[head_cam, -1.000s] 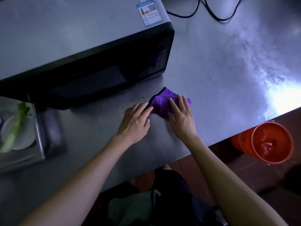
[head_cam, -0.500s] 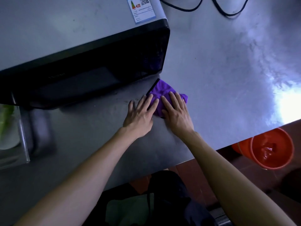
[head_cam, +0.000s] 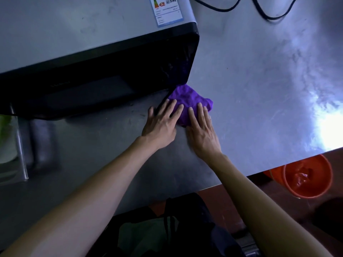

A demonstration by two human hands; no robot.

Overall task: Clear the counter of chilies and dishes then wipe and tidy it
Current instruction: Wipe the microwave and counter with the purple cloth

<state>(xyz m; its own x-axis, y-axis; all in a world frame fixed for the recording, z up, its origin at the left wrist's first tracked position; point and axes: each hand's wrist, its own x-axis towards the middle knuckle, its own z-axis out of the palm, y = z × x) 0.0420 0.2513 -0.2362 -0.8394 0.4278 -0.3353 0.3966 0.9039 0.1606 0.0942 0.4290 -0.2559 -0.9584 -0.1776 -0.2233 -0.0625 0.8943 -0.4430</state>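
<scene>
While both forearms reach up from the bottom of the frame, the left hand point(head_cam: 160, 125) and right hand point(head_cam: 201, 127) lie flat with straight fingers, pressing a purple cloth point(head_cam: 189, 102) onto the steel counter point(head_cam: 259, 89) at the center. Wiping looks to be the step in hand; next, the cloth likely needs sliding along the strip beside the microwave point(head_cam: 92, 71). Crumpled and bunched, it touches the microwave's front corner just above the 2 hands.

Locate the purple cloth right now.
In the head view the purple cloth lies mid-frame on the steel counter, against the microwave's front right corner, pressed flat under the left hand and right hand.
</scene>
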